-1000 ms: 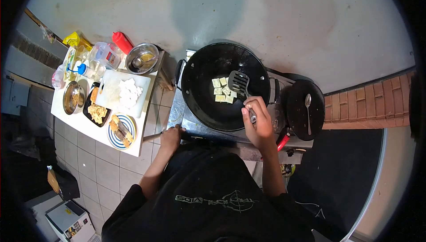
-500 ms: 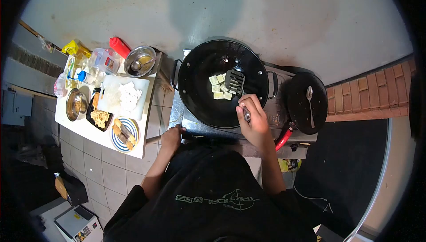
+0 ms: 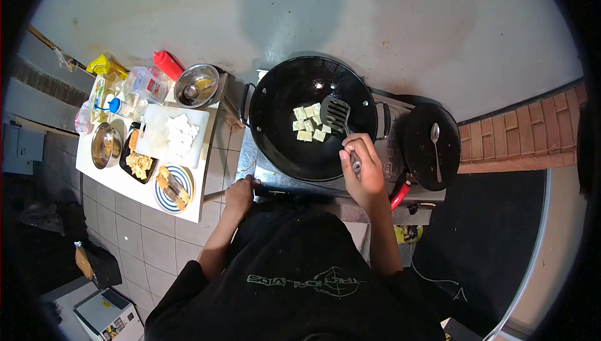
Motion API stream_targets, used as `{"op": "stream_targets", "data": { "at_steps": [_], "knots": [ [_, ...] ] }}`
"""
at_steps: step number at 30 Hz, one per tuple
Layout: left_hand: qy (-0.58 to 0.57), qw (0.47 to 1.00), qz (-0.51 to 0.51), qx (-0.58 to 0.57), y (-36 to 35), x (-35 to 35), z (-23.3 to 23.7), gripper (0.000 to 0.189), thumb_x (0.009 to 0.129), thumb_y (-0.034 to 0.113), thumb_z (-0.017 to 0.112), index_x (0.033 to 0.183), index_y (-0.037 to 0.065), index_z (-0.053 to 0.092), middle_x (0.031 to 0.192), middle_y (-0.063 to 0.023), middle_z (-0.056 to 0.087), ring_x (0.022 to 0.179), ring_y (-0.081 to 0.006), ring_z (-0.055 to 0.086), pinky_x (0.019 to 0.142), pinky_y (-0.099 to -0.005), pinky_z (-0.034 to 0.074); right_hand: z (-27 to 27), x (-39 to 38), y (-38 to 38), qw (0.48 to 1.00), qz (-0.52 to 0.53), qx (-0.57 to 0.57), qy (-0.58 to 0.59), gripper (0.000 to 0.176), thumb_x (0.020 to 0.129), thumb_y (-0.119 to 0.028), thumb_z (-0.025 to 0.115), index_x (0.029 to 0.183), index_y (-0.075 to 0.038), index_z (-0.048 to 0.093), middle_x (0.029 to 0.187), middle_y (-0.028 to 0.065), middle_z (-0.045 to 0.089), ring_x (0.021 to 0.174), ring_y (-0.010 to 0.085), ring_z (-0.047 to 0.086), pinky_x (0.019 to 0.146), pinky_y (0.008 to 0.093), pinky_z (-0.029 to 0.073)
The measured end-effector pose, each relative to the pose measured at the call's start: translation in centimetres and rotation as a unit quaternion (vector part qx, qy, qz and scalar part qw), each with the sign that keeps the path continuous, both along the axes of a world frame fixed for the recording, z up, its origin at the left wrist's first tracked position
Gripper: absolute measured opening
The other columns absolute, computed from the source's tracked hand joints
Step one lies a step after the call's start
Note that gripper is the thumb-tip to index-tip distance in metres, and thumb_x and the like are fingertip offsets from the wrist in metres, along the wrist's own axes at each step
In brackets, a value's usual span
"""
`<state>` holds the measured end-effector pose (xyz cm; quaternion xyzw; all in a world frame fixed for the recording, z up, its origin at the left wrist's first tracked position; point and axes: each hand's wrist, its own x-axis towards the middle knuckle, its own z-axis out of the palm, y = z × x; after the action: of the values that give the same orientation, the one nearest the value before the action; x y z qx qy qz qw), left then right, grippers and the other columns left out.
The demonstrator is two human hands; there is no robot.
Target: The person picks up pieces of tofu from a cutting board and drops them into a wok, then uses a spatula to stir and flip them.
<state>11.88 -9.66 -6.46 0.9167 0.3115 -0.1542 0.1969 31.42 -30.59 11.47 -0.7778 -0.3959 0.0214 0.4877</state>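
Note:
My right hand point(image 3: 363, 169) is closed around the handle of a slotted turner point(image 3: 336, 112), whose dark head is inside a large black wok point(image 3: 282, 147). Several pale, tofu-like cubes point(image 3: 304, 134) lie in the wok, just left of the turner's head. At the stove's point(image 3: 294, 189) front left corner, my left hand point(image 3: 240, 196) has its fingers closed on what looks like a dark control knob point(image 3: 253, 180), mostly covered by the fingers.
Right of the wok, a spoon point(image 3: 436, 153) lies on a black pan point(image 3: 416, 134) with a red handle. The left-hand table point(image 3: 144, 197) holds a cutting board point(image 3: 153, 137) with white pieces, a striped plate point(image 3: 164, 202), metal bowls point(image 3: 206, 75) and a red bottle point(image 3: 167, 64).
The turner's head has shifted slightly right, away from the cubes, and my right hand has moved a little right with it. Some cubes lie more spread out. My left hand stays put.

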Motion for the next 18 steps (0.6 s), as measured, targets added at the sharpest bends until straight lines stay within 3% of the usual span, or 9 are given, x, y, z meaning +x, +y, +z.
{"op": "stream_targets", "data": {
  "at_steps": [16, 18],
  "knots": [
    [-0.014, 1.000, -0.008, 0.002, 0.1, -0.2, -0.1, 0.038, 0.100, 0.040, 0.045, 0.099, 0.005, 0.059, 0.086, -0.0206, 0.069, 0.084, -0.0378, 0.069, 0.071, -0.0513, 0.052, -0.2, -1.0, -0.2, 1.000, -0.001, 0.001, -0.024, 0.016, 0.085, 0.006, 0.064, 0.095, 0.004, 0.051, 0.094, 0.0150, 0.054, 0.079, 0.0309, 0.060, 0.071, 0.0335, 0.050],
    [-0.007, 1.000, 0.005, -0.025, 0.3, -0.2, -0.4, 0.039, 0.100, 0.043, 0.043, 0.104, 0.008, 0.058, 0.089, -0.0224, 0.068, 0.087, -0.0421, 0.067, 0.073, -0.0552, 0.051, -0.2, -1.1, -0.3, 1.000, -0.001, -0.002, -0.029, 0.017, 0.084, 0.007, 0.064, 0.094, 0.004, 0.051, 0.094, 0.0149, 0.054, 0.079, 0.0307, 0.060, 0.071, 0.0335, 0.050]
  ]
}}
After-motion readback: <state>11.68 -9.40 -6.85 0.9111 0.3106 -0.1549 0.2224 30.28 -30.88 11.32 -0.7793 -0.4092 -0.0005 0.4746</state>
